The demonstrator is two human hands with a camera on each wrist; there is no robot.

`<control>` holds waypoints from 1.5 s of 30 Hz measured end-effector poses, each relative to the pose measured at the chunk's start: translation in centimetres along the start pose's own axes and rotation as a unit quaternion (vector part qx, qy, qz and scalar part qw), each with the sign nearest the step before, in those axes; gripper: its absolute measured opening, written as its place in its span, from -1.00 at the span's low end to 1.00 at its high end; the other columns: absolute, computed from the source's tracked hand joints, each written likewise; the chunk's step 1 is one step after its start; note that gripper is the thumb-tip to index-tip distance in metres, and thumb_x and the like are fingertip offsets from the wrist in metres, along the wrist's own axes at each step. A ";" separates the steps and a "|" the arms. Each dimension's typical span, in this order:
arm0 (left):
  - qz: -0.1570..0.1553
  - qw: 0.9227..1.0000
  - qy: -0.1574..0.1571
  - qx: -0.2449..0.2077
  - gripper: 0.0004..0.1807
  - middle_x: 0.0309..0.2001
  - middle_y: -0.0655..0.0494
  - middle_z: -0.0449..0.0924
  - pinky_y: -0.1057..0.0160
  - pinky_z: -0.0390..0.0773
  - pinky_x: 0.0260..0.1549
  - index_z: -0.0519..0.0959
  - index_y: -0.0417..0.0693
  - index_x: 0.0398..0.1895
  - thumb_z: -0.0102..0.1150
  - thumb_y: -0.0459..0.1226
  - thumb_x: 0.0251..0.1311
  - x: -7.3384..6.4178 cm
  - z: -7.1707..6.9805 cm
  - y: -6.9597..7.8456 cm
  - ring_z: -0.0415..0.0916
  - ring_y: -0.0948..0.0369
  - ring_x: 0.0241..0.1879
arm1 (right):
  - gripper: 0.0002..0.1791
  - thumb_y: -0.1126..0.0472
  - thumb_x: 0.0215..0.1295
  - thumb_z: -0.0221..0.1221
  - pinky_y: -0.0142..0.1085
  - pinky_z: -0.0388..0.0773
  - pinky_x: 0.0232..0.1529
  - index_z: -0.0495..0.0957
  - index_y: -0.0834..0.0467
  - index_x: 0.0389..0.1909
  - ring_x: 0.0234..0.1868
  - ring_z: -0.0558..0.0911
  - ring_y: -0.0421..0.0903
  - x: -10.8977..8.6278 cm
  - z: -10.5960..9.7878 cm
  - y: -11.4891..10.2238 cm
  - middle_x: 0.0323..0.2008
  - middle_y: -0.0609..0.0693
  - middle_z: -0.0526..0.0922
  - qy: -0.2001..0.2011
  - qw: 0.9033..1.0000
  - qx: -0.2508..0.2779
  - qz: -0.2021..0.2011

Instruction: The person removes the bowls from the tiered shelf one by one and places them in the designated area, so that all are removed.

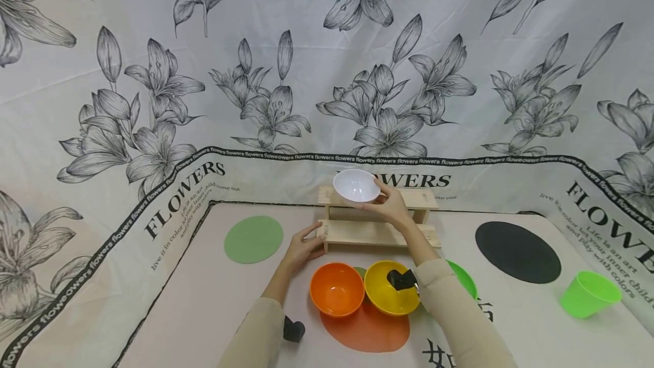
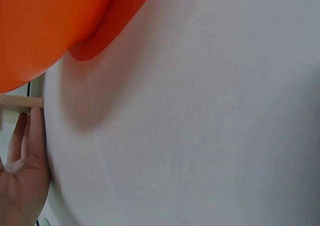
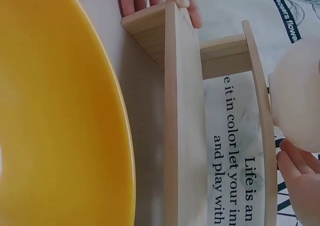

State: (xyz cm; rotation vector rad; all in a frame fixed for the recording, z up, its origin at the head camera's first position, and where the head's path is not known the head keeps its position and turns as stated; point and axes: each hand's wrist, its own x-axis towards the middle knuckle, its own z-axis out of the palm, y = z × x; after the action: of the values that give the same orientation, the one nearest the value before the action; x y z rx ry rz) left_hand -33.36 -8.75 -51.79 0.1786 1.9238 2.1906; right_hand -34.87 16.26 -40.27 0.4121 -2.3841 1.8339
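A white bowl (image 1: 353, 185) is at the rear, held at its right side by my right hand (image 1: 392, 208). It is over the upper board of a two-tier wooden rack (image 1: 375, 233). In the right wrist view the base of the bowl (image 3: 297, 95) is close against that board; I cannot tell whether they touch. My left hand (image 1: 301, 247) grips the left end of the lower shelf, one finger over its top and others along the leg. An orange bowl (image 1: 337, 288) and a yellow bowl (image 1: 383, 294) stand side by side in front of the rack.
Right of the yellow bowl, a green bowl (image 1: 464, 280) is partly behind my right sleeve. A green cup (image 1: 590, 294) stands far right, near a black round mat (image 1: 518, 251). A green mat (image 1: 254, 239) lies left, an orange mat (image 1: 368, 331) in front. Flowered cloth (image 1: 255, 180) hangs behind.
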 end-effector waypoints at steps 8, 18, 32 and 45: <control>0.000 1.000 0.004 0.004 -0.40 0.15 -0.38 0.41 0.07 0.63 -0.10 0.30 -0.09 0.35 0.18 -0.29 0.23 0.0 0.1 0.0 0.55 0.05 -0.03 | -0.05 0.38 0.04 0.34 -0.25 0.47 0.16 0.02 0.31 0.41 0.21 0.39 0.25 -1.4 -0.9 -0.4 0.37 0.32 0.13 -0.005 1.000 -0.004 0.004; 0.000 1.000 0.003 0.000 -0.41 0.15 -0.39 0.40 0.08 0.64 -0.11 0.29 -0.09 0.36 0.16 -0.32 0.25 0.0 0.0 0.1 0.54 0.01 -0.02 | -0.02 0.32 0.01 0.39 -0.40 0.49 0.11 0.03 0.33 0.41 0.19 0.43 0.25 -3.4 -2.7 -0.8 0.37 0.32 0.13 -0.010 1.000 -0.023 0.000; 0.010 1.000 0.000 -0.008 -0.41 0.14 -0.40 0.41 0.05 0.63 -0.10 0.29 -0.13 0.35 0.16 -0.34 0.24 0.0 0.0 -0.1 0.54 0.01 -0.01 | -0.05 0.42 0.01 0.35 -0.42 0.50 0.06 0.01 0.43 0.38 0.21 0.35 0.33 -6.4 -4.7 -0.5 0.33 0.43 0.13 -0.016 1.000 -0.007 -0.020; 0.010 1.000 -0.004 -0.012 -0.40 0.17 -0.40 0.38 0.00 0.60 -0.07 0.27 -0.13 0.36 0.15 -0.33 0.25 0.1 0.0 -0.1 0.51 -0.04 0.04 | -0.05 0.32 0.06 0.35 -0.58 0.47 0.01 0.01 0.38 0.40 0.23 0.34 0.32 -9.0 -6.6 -0.3 0.33 0.42 0.15 -0.007 0.998 -0.057 0.009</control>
State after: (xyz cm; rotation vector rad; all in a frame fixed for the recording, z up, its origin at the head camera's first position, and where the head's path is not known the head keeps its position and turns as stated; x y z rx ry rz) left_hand -33.40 -8.73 -51.90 0.2046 1.8988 2.2205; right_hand -26.66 23.89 -40.49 0.3944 -2.4931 1.6968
